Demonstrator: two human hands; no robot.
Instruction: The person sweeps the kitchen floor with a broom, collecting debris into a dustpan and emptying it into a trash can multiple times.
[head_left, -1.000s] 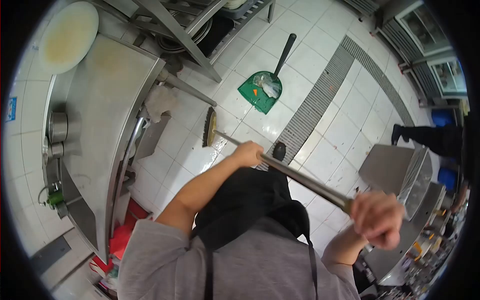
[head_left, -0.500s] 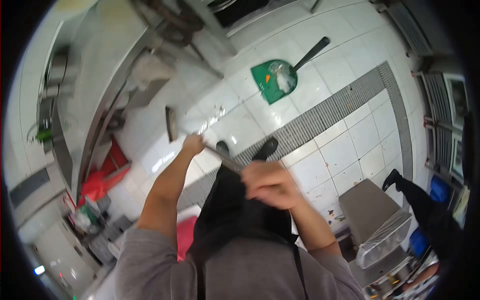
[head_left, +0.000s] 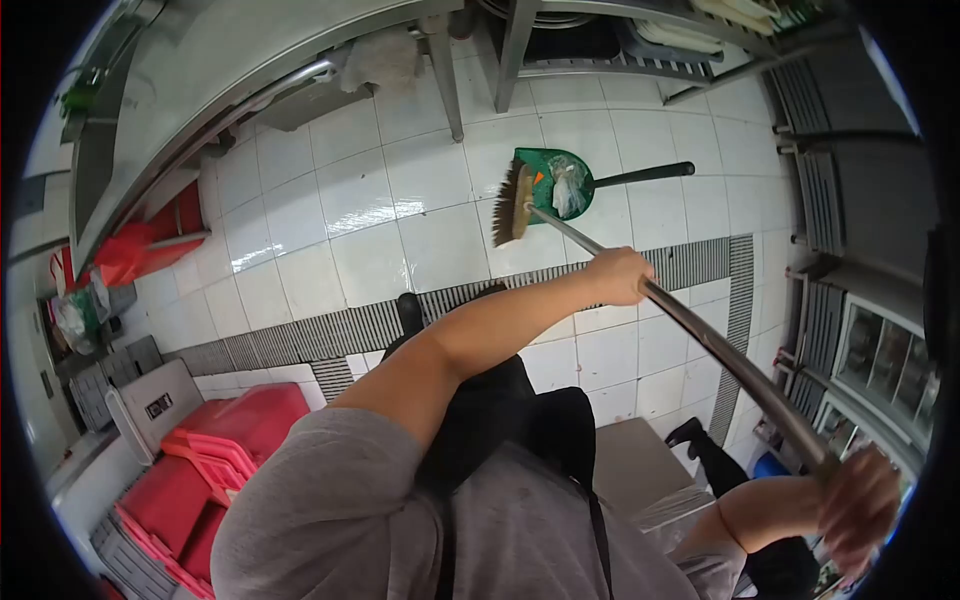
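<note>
The broom [head_left: 640, 285] stretches from the person's hands down to the white floor tiles [head_left: 370, 215], its bristle head [head_left: 511, 205] touching the rim of the green dustpan [head_left: 548, 182], which holds scraps. It looks light and stiff: a smooth metal shaft, likely slippery, so two well-spaced holds suit it. The left hand [head_left: 617, 275] is wrapped around the shaft midway; the right hand [head_left: 858, 505] is closed over its top end. Half a second ago the bristles were out near the steel counter [head_left: 230, 70], well apart from the pan, and both hands sat close together
</note>
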